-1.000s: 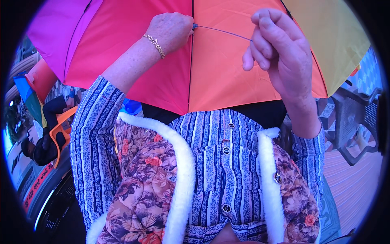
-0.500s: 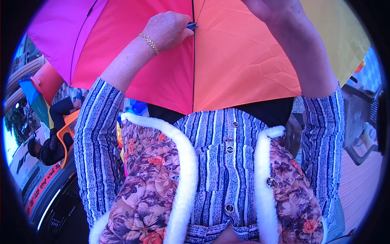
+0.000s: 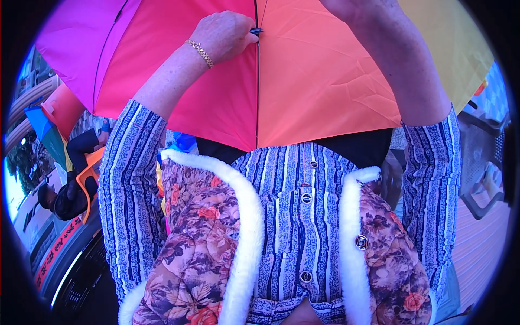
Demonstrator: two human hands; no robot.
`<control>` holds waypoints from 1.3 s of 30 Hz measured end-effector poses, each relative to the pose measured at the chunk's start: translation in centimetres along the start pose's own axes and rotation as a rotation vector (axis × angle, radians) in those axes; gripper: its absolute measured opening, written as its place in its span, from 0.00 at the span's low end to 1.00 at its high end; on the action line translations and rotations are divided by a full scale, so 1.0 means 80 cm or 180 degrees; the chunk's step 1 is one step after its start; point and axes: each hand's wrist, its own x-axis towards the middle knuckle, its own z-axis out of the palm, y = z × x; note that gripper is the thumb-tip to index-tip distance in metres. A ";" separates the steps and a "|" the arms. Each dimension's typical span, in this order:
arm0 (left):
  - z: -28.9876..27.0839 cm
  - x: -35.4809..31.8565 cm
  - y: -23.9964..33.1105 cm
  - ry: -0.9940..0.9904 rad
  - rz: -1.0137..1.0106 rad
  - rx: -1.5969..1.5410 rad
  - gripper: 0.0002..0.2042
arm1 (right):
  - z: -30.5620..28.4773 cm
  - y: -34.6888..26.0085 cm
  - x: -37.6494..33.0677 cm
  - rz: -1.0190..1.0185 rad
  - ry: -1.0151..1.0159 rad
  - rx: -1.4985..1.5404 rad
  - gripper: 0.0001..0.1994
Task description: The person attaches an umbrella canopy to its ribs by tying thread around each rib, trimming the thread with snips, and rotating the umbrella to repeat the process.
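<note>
A multicoloured umbrella (image 3: 325, 81) lies spread across my lap, with purple, red, orange and yellow panels and thin dark ribs. One dark rib (image 3: 257, 92) runs along the seam between the red and orange panels. My left hand (image 3: 227, 37), a gold bracelet on its wrist, is closed at this rib, pinching a small dark blue piece (image 3: 257, 31) whose kind I cannot make out. Over the orange panel, my right hand (image 3: 357, 8) reaches up to the top edge of the picture. Its fingers are cut off there, so what they touch is hidden.
At the left, a person in dark clothes (image 3: 67, 197) sits on an orange chair (image 3: 86, 179). Another colourful umbrella (image 3: 49, 135) and a red-orange object (image 3: 67, 108) are beside them. A grey plastic chair (image 3: 482, 179) stands at the right.
My left hand has shifted very slightly upward along the rib with the small dark blue piece. My right hand has also moved up a little. The umbrella stays in place.
</note>
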 end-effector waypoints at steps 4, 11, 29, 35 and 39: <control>0.004 0.002 0.000 -0.0016 -0.0018 -0.0066 0.13 | 0.007 -0.006 -0.006 0.0094 0.0071 -0.0012 0.08; 0.006 0.019 -0.001 -0.0040 -0.0061 -0.0124 0.14 | 0.004 -0.014 -0.005 0.0103 0.0195 -0.0029 0.08; -0.011 -0.087 -0.043 0.1067 -0.1282 -0.0942 0.12 | -0.001 0.090 -0.218 -0.0357 -0.2669 -0.4595 0.07; 0.047 -0.062 -0.105 0.2049 -0.1814 -0.0114 0.17 | -0.088 0.098 -0.213 -0.0108 -0.1833 -0.3719 0.04; 0.053 -0.086 -0.119 0.1945 -0.2261 0.0336 0.25 | -0.113 0.088 -0.226 0.0305 -0.1540 -0.3199 0.03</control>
